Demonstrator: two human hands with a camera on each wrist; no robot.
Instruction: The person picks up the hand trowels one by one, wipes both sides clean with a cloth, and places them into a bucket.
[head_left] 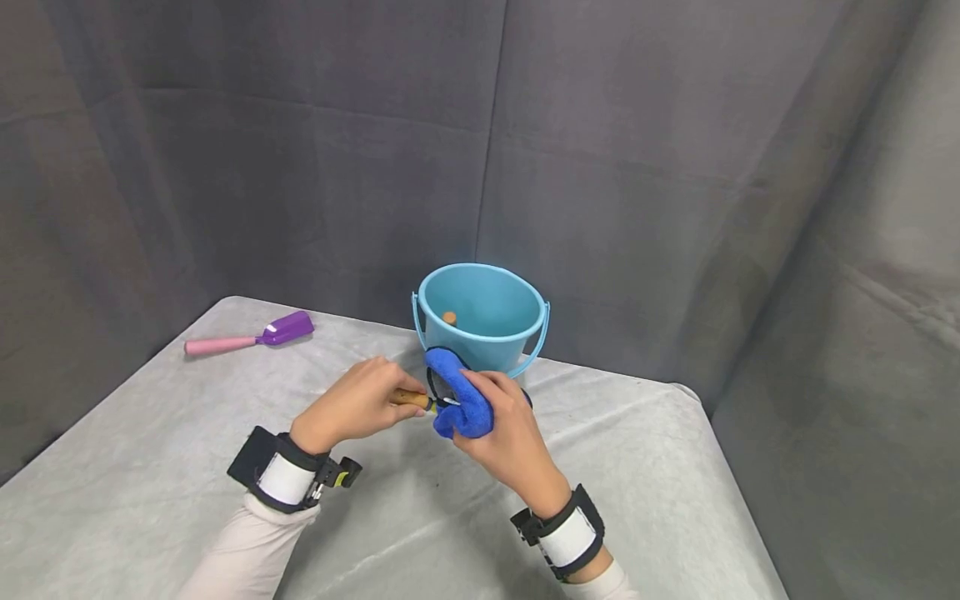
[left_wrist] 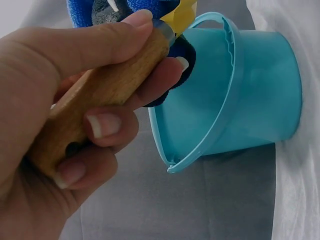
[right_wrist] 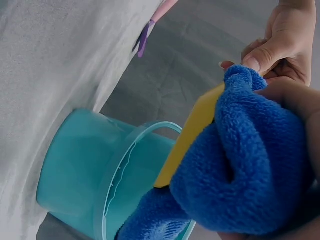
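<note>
Two hands meet above a grey-covered worktop [head_left: 450, 533] that fills the lower part of the head view, with dark grey curtains hung behind it. A light blue bucket [head_left: 480, 321] stands upright toward the far edge, its handle folded down at the front (a small brownish thing lies inside, too small to tell what). Just in front of the bucket, the right hand [head_left: 510, 433] has its fingers curled round a blue cloth [head_left: 461, 400], which is wrapped over the yellow head of a tool. The left hand [head_left: 352, 404] grips the tool's wooden handle [left_wrist: 100, 95], fingers clenched around it, thumb along the top. Tool and cloth are held off the worktop, between the hands. Well apart, at the far left, lies a pink-handled purple scoop [head_left: 251, 336].
</note>
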